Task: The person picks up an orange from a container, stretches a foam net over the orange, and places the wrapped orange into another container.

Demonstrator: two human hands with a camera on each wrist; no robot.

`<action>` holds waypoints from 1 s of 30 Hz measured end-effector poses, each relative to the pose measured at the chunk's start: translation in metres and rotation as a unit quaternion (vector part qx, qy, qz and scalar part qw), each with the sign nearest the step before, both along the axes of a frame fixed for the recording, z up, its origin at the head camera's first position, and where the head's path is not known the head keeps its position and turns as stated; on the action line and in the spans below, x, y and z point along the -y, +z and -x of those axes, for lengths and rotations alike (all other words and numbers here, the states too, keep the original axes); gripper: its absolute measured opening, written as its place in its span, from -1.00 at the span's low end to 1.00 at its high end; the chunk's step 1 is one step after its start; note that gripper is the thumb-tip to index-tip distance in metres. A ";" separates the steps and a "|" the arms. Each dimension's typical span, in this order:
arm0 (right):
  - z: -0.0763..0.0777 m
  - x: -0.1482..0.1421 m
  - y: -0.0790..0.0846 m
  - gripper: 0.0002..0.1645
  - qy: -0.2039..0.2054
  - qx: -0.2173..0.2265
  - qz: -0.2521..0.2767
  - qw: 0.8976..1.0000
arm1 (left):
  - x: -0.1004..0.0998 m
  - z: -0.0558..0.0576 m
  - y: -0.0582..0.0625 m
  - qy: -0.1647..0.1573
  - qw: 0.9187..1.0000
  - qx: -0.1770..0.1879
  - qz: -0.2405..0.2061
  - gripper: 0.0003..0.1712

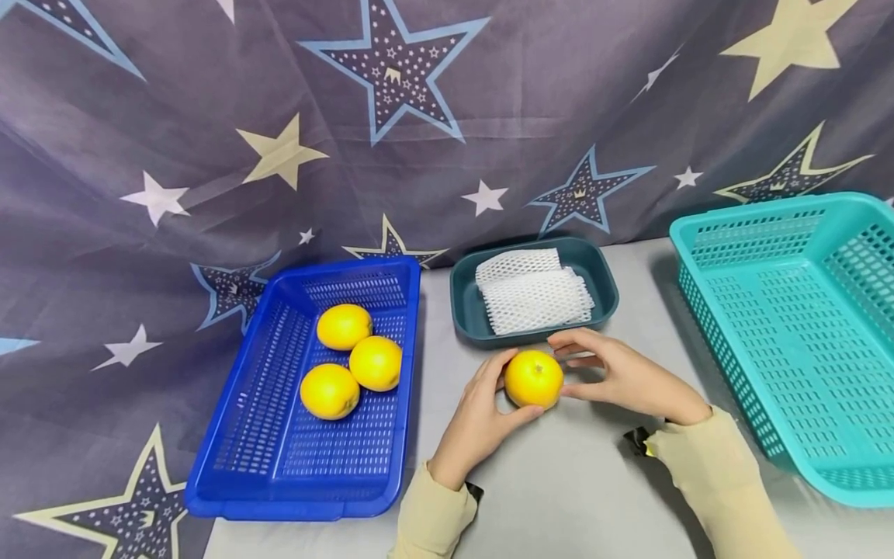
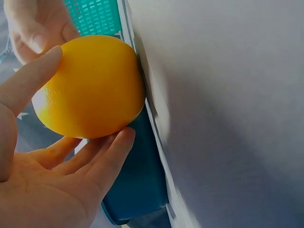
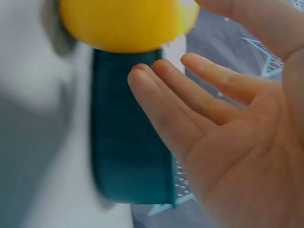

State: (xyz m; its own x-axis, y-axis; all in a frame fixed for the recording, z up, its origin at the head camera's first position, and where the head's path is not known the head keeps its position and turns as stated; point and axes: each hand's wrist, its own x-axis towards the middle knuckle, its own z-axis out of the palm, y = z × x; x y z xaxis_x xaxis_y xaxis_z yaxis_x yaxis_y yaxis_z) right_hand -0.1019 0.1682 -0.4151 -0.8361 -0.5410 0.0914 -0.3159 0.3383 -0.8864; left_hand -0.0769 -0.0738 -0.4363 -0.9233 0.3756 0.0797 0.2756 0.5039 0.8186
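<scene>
A yellow-orange orange (image 1: 534,379), stem end up, is between the two hands over the front of the table. My left hand (image 1: 478,418) grips it from the left, thumb at the near side and fingers at the far side. In the left wrist view, the fingers of that left hand (image 2: 61,185) lie along the orange (image 2: 92,88). To the right, my right hand (image 1: 628,379) has its fingers spread and loosely bent. In the right wrist view, the right hand (image 3: 237,133) keeps its fingers apart from the fruit; whether its thumb touches, I cannot tell.
Behind the hands, a dark teal tray (image 1: 464,322) holds white foam net sleeves (image 1: 534,299). At left stands a blue basket (image 1: 293,508) with several oranges (image 1: 330,392). A turquoise basket (image 1: 726,373) is on the right. A star-patterned cloth (image 1: 279,78) hangs behind.
</scene>
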 end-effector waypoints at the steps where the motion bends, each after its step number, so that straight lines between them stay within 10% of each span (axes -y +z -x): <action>1: 0.002 0.000 0.003 -0.28 -0.002 -0.004 0.001 1.000 | 0.001 0.000 0.001 0.000 1.000 0.001 0.000 -0.11; 12: 0.035 0.011 0.023 -0.55 -0.086 -0.085 -0.022 0.992 | 0.001 0.001 0.001 0.002 1.000 -0.001 0.009 -0.13; 20: 0.051 0.020 0.009 -0.48 -0.164 -0.212 -0.076 0.960 | 0.001 -0.001 -0.002 0.006 1.000 -0.001 0.017 -0.11; 30: 0.066 0.021 -0.010 -0.30 -0.190 -0.220 -0.144 0.946 | 0.001 0.001 -0.003 0.004 1.000 -0.007 0.021 -0.11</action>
